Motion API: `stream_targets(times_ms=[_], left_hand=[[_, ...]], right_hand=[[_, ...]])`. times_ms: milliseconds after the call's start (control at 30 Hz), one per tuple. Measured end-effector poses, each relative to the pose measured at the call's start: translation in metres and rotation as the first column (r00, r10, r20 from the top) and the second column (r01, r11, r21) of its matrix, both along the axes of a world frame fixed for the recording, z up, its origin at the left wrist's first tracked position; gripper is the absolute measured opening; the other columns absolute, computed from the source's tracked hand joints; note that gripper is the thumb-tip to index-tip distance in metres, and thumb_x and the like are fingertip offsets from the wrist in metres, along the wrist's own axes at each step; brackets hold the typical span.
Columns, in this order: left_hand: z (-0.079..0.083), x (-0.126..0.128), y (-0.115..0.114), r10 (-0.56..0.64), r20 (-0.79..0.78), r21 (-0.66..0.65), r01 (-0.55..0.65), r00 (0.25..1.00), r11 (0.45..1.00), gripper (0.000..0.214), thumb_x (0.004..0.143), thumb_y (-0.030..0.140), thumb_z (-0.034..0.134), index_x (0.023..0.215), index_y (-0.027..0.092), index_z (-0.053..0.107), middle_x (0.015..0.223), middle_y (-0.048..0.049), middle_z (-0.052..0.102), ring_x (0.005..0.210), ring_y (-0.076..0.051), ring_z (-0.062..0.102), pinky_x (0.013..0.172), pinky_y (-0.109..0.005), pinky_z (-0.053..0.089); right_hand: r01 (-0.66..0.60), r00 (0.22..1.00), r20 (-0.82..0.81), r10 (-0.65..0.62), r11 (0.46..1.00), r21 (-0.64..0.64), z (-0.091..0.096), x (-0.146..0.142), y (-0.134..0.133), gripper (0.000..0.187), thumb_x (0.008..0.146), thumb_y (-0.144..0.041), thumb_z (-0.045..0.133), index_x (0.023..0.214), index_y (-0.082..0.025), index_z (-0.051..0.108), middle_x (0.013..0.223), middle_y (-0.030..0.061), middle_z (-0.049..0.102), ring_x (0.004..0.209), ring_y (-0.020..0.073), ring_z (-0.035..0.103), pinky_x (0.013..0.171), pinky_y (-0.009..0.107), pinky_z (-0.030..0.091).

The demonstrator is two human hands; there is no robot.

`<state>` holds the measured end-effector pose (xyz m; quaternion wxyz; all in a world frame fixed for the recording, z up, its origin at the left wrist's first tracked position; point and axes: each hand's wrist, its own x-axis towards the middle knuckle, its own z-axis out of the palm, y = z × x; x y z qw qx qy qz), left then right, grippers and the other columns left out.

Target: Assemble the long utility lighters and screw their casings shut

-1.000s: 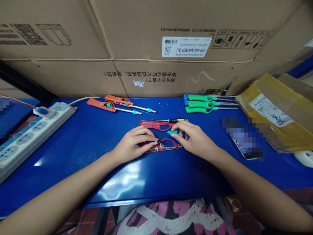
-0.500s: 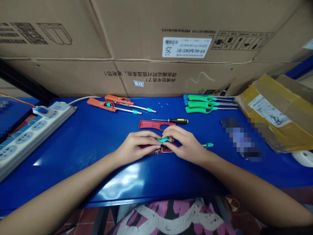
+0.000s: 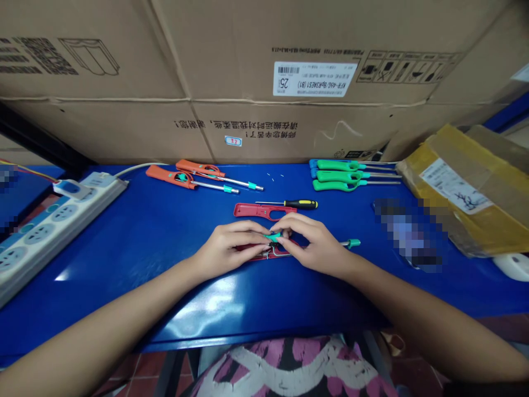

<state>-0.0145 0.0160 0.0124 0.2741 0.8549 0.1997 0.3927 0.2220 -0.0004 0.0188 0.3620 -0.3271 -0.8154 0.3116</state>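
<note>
An opened red lighter (image 3: 259,255) lies on the blue table, with a thin pale wire and dark inner parts showing. Its metal tube runs out to the right under my right hand and ends in a green tip (image 3: 354,242). My left hand (image 3: 225,245) is closed around the left end of the red body, its fingertips at the green trigger (image 3: 273,237). From the other side my right hand (image 3: 316,240) pinches that trigger. Just beyond the hands lie a loose red handle half (image 3: 252,210) and a yellow-and-black screwdriver (image 3: 303,204). Fingers hide part of the lighter's inside.
Two orange lighters (image 3: 171,176) lie at the back left, near tiny pale screws or pins (image 3: 275,177). Several green and blue lighters (image 3: 334,186) lie at the back right. A power strip (image 3: 61,226) is on the left, a taped carton (image 3: 467,193) on the right.
The fingers of my right hand have shifted slightly on the green trigger, which sits a little further left and shows more of its face. My left hand stays nearly still.
</note>
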Motion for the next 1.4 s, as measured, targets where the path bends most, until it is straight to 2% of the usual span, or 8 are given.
stream_targets(times_ms=[400,567,667,867,1000,1133,1300,1400], left_hand=[[-0.003,-0.001,0.0,0.009,-0.031,0.006,-0.009,0.999,1.0,0.015,0.09,0.011,0.07,0.103,0.016,0.078,0.103,-0.0101,0.077,0.111,-0.021,0.071,0.097,-0.031,0.06],[-0.002,0.0,-0.001,-0.004,-0.033,-0.008,0.004,0.999,1.0,0.015,0.091,0.014,0.069,0.104,0.016,0.077,0.106,-0.011,0.077,0.097,-0.018,0.076,0.09,-0.027,0.062],[-0.001,0.0,-0.003,-0.006,-0.029,0.001,0.006,1.0,1.0,0.014,0.092,0.015,0.069,0.103,0.015,0.077,0.101,-0.0107,0.078,0.089,-0.017,0.076,0.085,-0.025,0.063],[-0.001,-0.001,-0.003,-0.028,-0.049,-0.004,0.028,0.998,1.0,0.016,0.093,0.015,0.067,0.106,0.015,0.076,0.104,-0.0119,0.077,0.092,-0.017,0.075,0.085,-0.025,0.062],[-0.002,-0.001,-0.002,-0.032,-0.036,-0.012,0.031,0.999,0.999,0.015,0.092,0.014,0.069,0.105,0.014,0.077,0.102,-0.0117,0.076,0.092,-0.016,0.075,0.086,-0.025,0.062],[-0.002,-0.001,-0.001,-0.026,-0.025,-0.025,0.026,0.999,0.999,0.015,0.092,0.015,0.069,0.105,0.015,0.077,0.101,-0.0116,0.076,0.091,-0.018,0.074,0.084,-0.028,0.062],[-0.001,0.001,0.0,-0.038,-0.021,-0.03,0.038,0.999,0.999,0.013,0.092,0.015,0.068,0.103,0.015,0.077,0.094,-0.0107,0.077,0.086,-0.017,0.073,0.079,-0.029,0.061],[0.0,0.001,0.001,-0.024,-0.028,-0.015,0.024,0.999,1.0,0.013,0.092,0.017,0.068,0.102,0.017,0.077,0.092,-0.0101,0.078,0.085,-0.018,0.073,0.079,-0.03,0.06]], right_hand=[[0.043,0.995,-0.089,-0.054,0.991,-0.127,-0.001,0.006,0.005,0.018,0.095,-0.011,0.054,0.105,-0.021,0.065,0.102,0.0051,0.064,0.092,0.0153,0.062,0.083,0.032,0.052],[-0.057,0.97,-0.241,-0.023,0.946,-0.318,-0.001,0.003,0.004,0.013,0.097,-0.019,0.054,0.105,-0.02,0.064,0.102,0.0045,0.058,0.077,0.0111,0.06,0.072,0.029,0.054],[-0.098,0.966,-0.26,-0.002,0.923,-0.372,-0.002,0.0,0.003,0.01,0.096,-0.024,0.059,0.103,-0.02,0.065,0.103,0.0043,0.056,0.08,0.0109,0.06,0.076,0.029,0.055],[-0.062,0.973,-0.231,-0.026,0.93,-0.363,-0.006,-0.003,0.002,0.02,0.08,-0.025,0.08,0.089,-0.019,0.063,0.101,0.0014,0.051,0.077,0.0091,0.055,0.072,0.026,0.053],[-0.057,0.962,-0.271,-0.033,0.947,-0.317,-0.007,-0.002,0.003,0.015,0.084,-0.016,0.071,0.094,-0.02,0.06,0.104,0.0029,0.053,0.087,0.0116,0.06,0.079,0.027,0.054],[-0.07,0.964,-0.264,-0.009,0.955,-0.288,-0.006,0.003,0.005,0.022,0.085,-0.011,0.063,0.104,-0.022,0.06,0.109,0.0055,0.056,0.096,0.0144,0.062,0.086,0.03,0.056],[-0.03,0.992,-0.125,0.0,0.971,-0.237,-0.002,0.013,0.008,0.008,0.088,-0.014,0.064,0.092,-0.021,0.066,0.105,0.0058,0.058,0.102,0.0171,0.062,0.089,0.034,0.056],[-0.033,0.995,-0.095,0.006,0.958,-0.286,0.002,0.017,0.008,0.004,0.09,-0.018,0.065,0.089,-0.02,0.068,0.107,0.0066,0.058,0.106,0.0179,0.063,0.092,0.036,0.057]])
